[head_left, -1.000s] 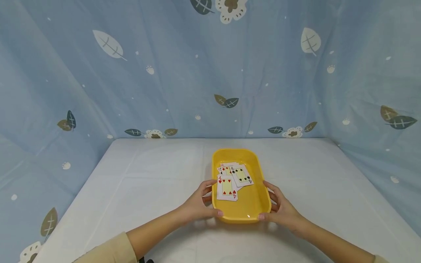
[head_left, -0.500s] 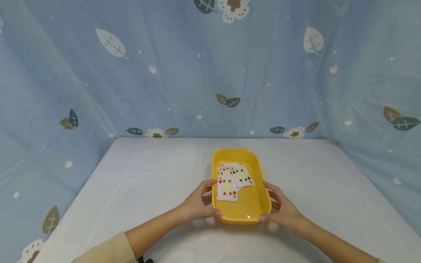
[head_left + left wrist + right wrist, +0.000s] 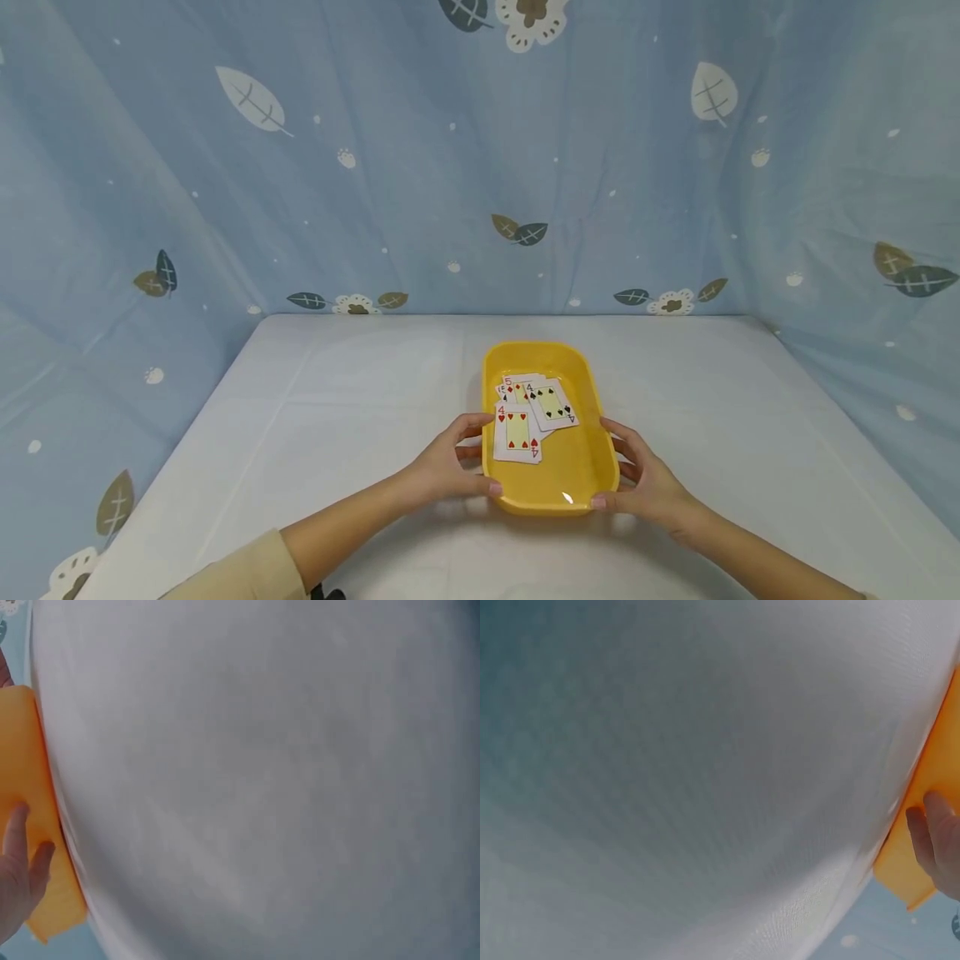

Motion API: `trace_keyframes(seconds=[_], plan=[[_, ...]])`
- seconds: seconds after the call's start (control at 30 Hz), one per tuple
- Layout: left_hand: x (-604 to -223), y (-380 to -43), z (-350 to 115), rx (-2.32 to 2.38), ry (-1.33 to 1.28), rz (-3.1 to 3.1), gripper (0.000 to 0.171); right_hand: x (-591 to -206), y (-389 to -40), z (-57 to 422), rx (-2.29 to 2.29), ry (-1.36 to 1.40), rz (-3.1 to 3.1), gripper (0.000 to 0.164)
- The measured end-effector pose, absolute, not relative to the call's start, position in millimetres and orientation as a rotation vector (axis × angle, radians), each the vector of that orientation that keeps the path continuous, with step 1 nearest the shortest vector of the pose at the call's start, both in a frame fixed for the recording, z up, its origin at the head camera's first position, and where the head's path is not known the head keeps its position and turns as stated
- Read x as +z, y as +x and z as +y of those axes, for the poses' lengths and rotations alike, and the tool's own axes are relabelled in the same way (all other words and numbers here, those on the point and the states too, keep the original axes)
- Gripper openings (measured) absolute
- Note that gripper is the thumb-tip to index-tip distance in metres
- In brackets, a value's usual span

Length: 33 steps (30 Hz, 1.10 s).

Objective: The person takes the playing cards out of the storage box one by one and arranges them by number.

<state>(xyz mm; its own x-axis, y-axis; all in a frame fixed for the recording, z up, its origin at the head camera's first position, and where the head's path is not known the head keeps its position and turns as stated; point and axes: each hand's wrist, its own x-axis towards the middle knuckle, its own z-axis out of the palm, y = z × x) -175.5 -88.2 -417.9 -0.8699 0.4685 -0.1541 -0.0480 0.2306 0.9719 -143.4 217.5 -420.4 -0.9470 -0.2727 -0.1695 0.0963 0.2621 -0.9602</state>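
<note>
A yellow plastic tray (image 3: 573, 467) stands on the white tabletop in the head view, between my hands. Face-up playing cards lie overlapping in its left half: a four of hearts (image 3: 517, 431), a four of spades (image 3: 553, 403) and a partly covered five of diamonds (image 3: 516, 387), with others beneath. My left hand (image 3: 447, 472) grips the tray's left side, thumb at the near left corner. On the opposite side my right hand (image 3: 647, 486) holds it in the same way. Fingertips press the outer wall (image 3: 19, 750) in the left wrist view, and likewise the wall (image 3: 939, 769) in the right wrist view.
White cloth (image 3: 360, 400) covers the table. A blue curtain (image 3: 420, 167) printed with leaves and flowers hangs behind and along both sides. Something small and black (image 3: 327, 593) shows by the left forearm at the bottom edge.
Both hands and the tray have shifted very slightly toward me. The cards keep their arrangement and the grip looks unchanged. The head view has also turned a little.
</note>
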Motion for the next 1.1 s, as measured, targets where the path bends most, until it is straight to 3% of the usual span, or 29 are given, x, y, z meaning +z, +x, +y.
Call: trace_keyframes(seconds=[0.4, 1.1], plan=[[-410, -191, -97, 1.542, 0.509, 2.164, 0.074, -421, -143, 220, -1.766, -0.192, 2.229, 0.098], [-366, -226, -102, 1.523, 0.462, 2.357, 0.075, -422, -142, 219, -1.751, -0.199, 2.237, 0.097]])
